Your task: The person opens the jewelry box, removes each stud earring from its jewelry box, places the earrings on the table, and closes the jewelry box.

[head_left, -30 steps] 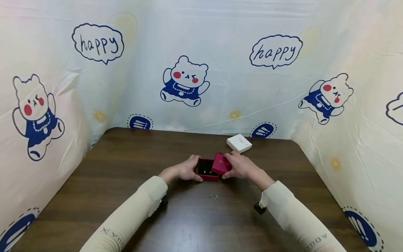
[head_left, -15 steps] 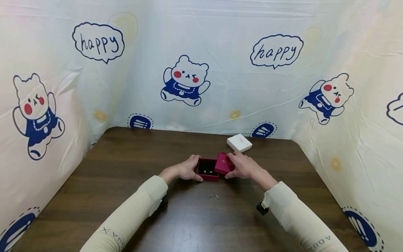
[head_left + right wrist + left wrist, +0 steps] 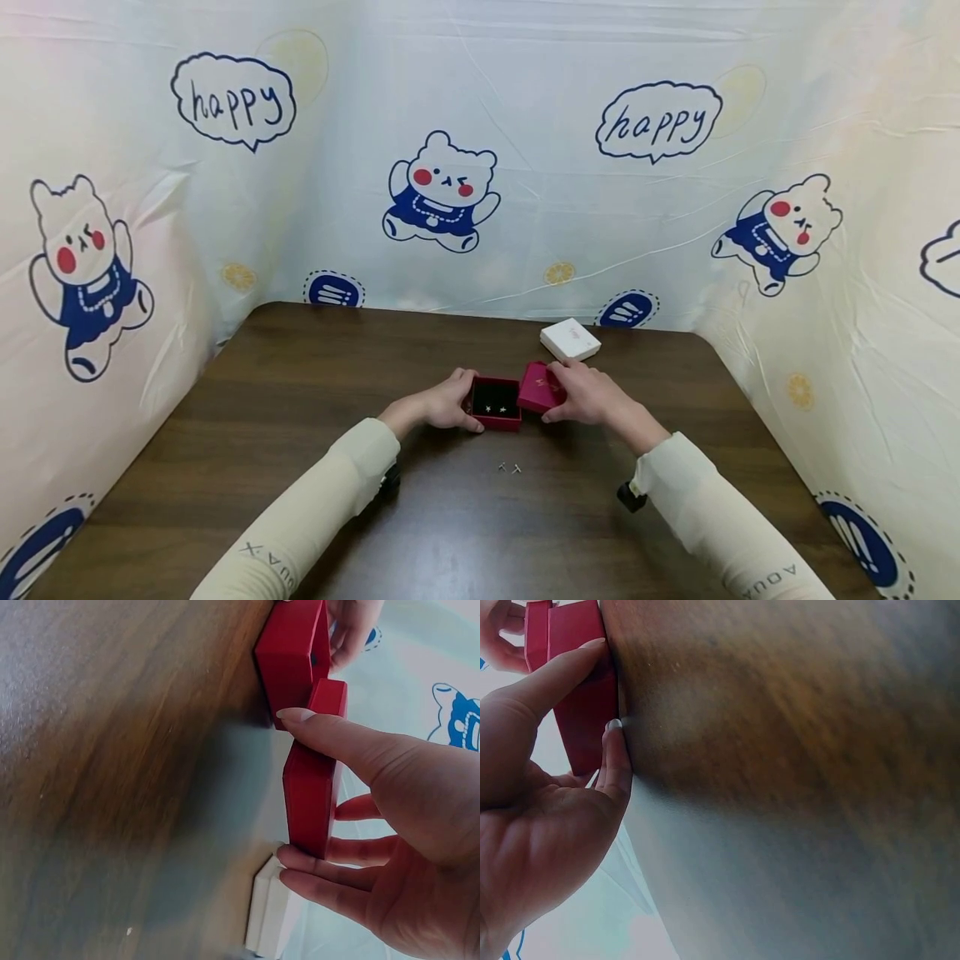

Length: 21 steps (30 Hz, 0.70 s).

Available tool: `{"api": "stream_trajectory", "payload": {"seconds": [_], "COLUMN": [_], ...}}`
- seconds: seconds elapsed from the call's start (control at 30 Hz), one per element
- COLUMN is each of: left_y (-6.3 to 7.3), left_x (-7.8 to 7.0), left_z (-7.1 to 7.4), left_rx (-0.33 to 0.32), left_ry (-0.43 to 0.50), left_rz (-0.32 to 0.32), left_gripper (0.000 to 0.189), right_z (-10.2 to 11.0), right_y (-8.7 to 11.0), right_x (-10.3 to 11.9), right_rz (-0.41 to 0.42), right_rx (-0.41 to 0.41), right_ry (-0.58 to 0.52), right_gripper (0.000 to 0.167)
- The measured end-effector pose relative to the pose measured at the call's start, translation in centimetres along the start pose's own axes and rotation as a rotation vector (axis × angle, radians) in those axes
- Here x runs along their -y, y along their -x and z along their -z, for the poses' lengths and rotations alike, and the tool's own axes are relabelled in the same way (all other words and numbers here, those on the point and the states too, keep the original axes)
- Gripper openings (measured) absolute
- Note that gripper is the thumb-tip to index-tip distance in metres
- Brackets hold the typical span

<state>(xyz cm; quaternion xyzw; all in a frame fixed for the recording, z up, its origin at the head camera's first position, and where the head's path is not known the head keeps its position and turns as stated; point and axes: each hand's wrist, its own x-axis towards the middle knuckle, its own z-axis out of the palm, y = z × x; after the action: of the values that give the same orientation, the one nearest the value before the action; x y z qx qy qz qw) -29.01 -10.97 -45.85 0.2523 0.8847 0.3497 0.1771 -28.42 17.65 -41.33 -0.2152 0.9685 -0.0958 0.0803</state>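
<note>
A small red jewelry box (image 3: 501,424) stands on the table, its black lining showing. Two tiny shiny star-shaped earrings (image 3: 502,409) sit in that lining. My left hand (image 3: 448,403) grips the box's left end, thumb along the near wall (image 3: 585,720) in the left wrist view. To the right, my right hand (image 3: 587,395) holds the red lid (image 3: 538,388) between thumb and fingers. The lid is tilted beside the box's right edge, raised off the table in the right wrist view (image 3: 309,799). In front of the box lie two small silvery pin-like pieces (image 3: 516,469).
A white box (image 3: 570,340) lies behind my right hand, close to its fingers. The brown wooden table (image 3: 375,350) ends at a printed cloth backdrop (image 3: 450,275) at the back and on both sides.
My right hand has moved the lid rightward, off the box's right part, so more of the black lining and both earrings show. The left hand and box have stayed in place.
</note>
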Motion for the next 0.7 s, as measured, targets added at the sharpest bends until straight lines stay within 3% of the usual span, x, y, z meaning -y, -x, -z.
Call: {"api": "stream_trajectory", "payload": {"seconds": [0.43,0.7], "left_y": [0.1,0.1], "left_x": [-0.1,-0.2], "left_z": [-0.1,0.0], "left_rx": [0.008,0.0], "left_ry": [0.002,0.008], "left_rz": [0.013,0.011], "left_gripper": [0.082,0.082], "right_z": [0.3,-0.2], "right_y": [0.2,0.0], "right_x": [-1.2,-2.8], "right_rz": [-0.013,-0.054], "right_rx": [-0.004,0.009], "right_ry": [0.0,0.008], "right_gripper": [0.079,0.09]}}
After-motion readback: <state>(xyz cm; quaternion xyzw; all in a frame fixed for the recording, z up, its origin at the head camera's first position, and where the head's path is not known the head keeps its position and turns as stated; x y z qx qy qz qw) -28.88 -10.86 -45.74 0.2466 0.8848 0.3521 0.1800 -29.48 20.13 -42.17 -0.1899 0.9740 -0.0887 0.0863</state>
